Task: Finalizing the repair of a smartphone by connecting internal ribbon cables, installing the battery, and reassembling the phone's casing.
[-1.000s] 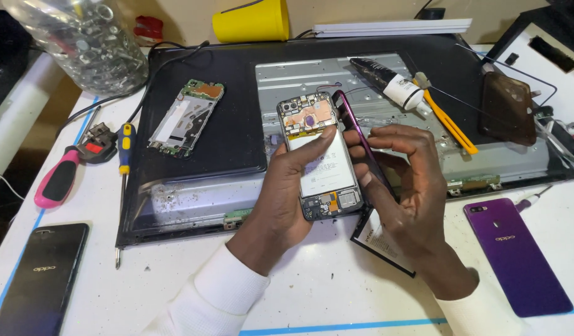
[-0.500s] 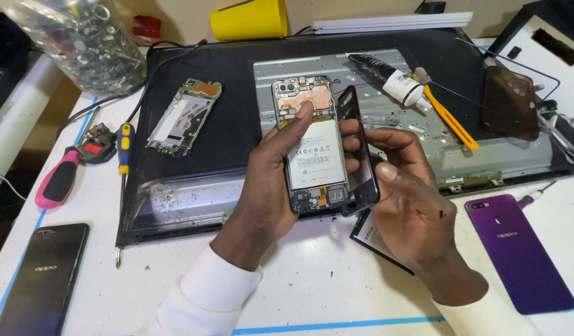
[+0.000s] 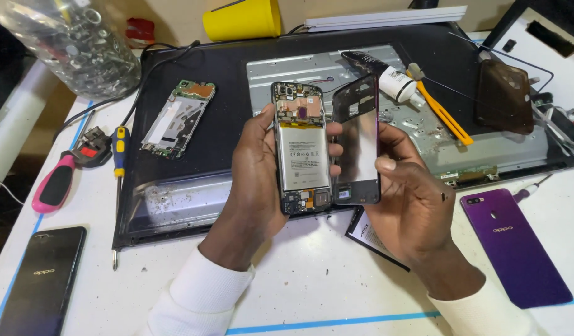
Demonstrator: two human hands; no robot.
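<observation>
the near edge of the white table (image 3: pixel 312 280) holds both white sleeves, and the two hands rise from there toward the middle of the scene. the left hand (image 3: pixel 256 180) is curled round the opened phone (image 3: pixel 304 148), thumb along its left edge and fingertips showing past its right edge, so the grip is closed on the body. the phone stands with its long axis running near to far, camera end far, its battery and boards facing the viewer. just to its right, edge to edge or nearly so, is the back cover (image 3: pixel 358 143), long axis parallel to the phone, inner side facing the viewer. the right hand (image 3: pixel 411 199) pinches this cover, thumb on its right edge and the other fingers behind it; how those fingers lie cannot be told. so each thing sits above and on the inner side of its own hand, and the cover lies to the right of the phone, nearer the right hand.

a purple phone (image 3: pixel 517 246) lies on the near right, a black phone (image 3: pixel 41 280) on the near left. farther off, a bare circuit frame (image 3: pixel 178 118) lies on the dark panel (image 3: pixel 231 81) to the left, and a yellow-handled tool (image 3: pixel 442 112) to the far right.
</observation>
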